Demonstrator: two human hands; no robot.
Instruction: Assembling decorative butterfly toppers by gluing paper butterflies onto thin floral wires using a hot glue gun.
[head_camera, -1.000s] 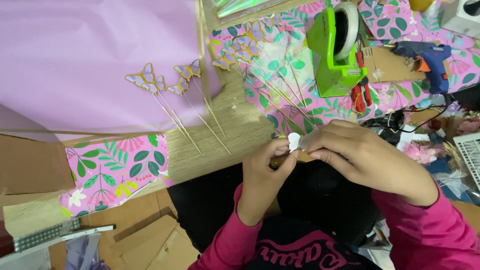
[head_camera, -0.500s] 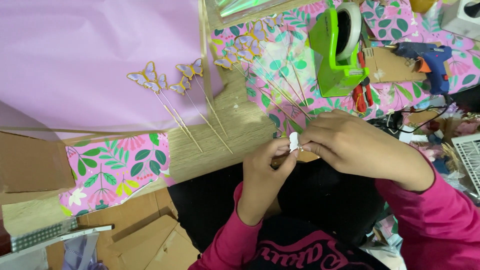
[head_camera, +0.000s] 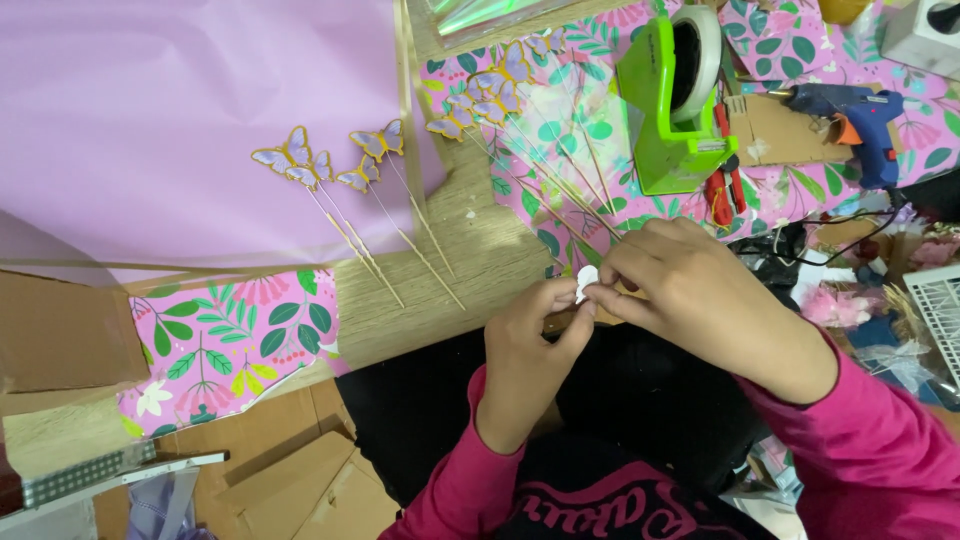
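My left hand (head_camera: 530, 345) and my right hand (head_camera: 690, 285) meet over the table's near edge and pinch a small white paper piece (head_camera: 586, 283) between their fingertips. The piece seems to sit on a thin stick, mostly hidden by my fingers. Several purple-and-gold butterfly picks (head_camera: 330, 170) lie on their sticks to the left, on the lilac paper sheet (head_camera: 170, 120). Another bunch of butterfly picks (head_camera: 490, 90) fans out on the floral pink paper just beyond my hands.
A green tape dispenser (head_camera: 670, 100) stands behind my right hand, red-handled scissors (head_camera: 722, 195) next to it. A blue glue gun (head_camera: 855, 110) lies at the far right on cardboard. Cardboard pieces (head_camera: 60, 330) lie at the left and lower left.
Both hands have stayed together on the white piece, with only small finger shifts. The view has drifted slightly.
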